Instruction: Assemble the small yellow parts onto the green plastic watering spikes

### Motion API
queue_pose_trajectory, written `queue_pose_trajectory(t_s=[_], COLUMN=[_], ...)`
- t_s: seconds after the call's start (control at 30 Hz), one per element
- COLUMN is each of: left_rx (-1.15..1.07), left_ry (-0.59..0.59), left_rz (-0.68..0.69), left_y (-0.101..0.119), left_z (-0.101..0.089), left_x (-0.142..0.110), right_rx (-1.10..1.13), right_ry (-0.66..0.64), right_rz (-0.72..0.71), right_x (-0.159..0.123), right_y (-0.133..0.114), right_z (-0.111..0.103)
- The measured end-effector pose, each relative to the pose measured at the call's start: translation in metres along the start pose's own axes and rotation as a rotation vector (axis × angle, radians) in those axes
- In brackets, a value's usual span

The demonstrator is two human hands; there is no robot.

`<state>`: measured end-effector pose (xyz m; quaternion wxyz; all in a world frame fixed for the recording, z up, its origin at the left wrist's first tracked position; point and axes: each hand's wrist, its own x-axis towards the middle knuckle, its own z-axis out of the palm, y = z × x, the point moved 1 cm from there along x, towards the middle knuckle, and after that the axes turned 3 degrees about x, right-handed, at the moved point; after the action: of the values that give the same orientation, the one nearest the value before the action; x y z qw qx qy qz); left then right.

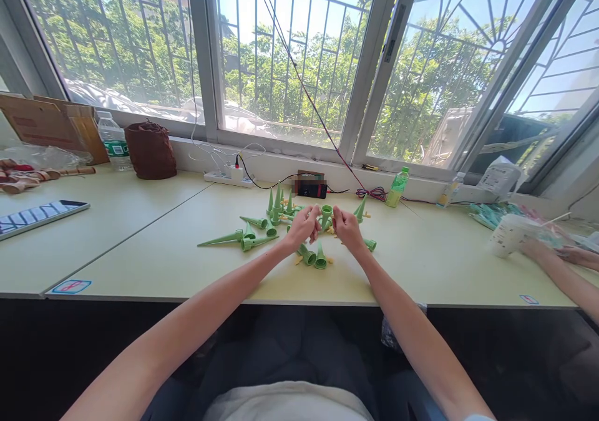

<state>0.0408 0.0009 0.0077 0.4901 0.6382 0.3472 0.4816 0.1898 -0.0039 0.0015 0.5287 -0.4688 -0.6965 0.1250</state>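
Both hands meet over a loose pile of green plastic cone spikes at the middle of the table. One green cone spike [326,211] stands wide end up between my fingertips, its tip pointing down. My left hand [303,227] is closed at its left side, thumb and fingers pinched together. On the other side my right hand [347,227] is closed too, its fingertips against the cone; the exact grip is partly hidden. Below the hands lie further green cones [320,260], with small yellow pieces [298,260] among them. More green spikes [222,239] lie at the left, and a few stand upright behind.
A phone [44,216] lies at the left, with a brown bag [150,150] and a water bottle [113,141] behind. A power strip [229,178], black device [311,187] and green bottle [397,187] line the window side. At right, another person's hands [538,249] work near a white cup [513,235].
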Motion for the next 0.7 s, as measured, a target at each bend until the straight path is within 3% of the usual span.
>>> queue_pose_trajectory(t_s=[0.13,0.27,0.7], left_rx=[-0.115,-0.217,-0.249], left_ry=[-0.123,-0.142,-0.127], left_rz=[-0.202,-0.276,-0.226], left_y=[0.0035,0.0059,0.006], left_z=[0.0,0.0021,-0.0007], left_x=[-0.0026,-0.0041,-0.0016], right_rx=[0.064,0.083,0.069], right_ry=[-0.059,-0.058,-0.081], right_rz=[0.026,0.032,0.036], right_x=[-0.002,-0.0015,-0.0009], right_y=[-0.008,-0.0071,-0.0042], right_z=[0.0004,0.0006,0.0022])
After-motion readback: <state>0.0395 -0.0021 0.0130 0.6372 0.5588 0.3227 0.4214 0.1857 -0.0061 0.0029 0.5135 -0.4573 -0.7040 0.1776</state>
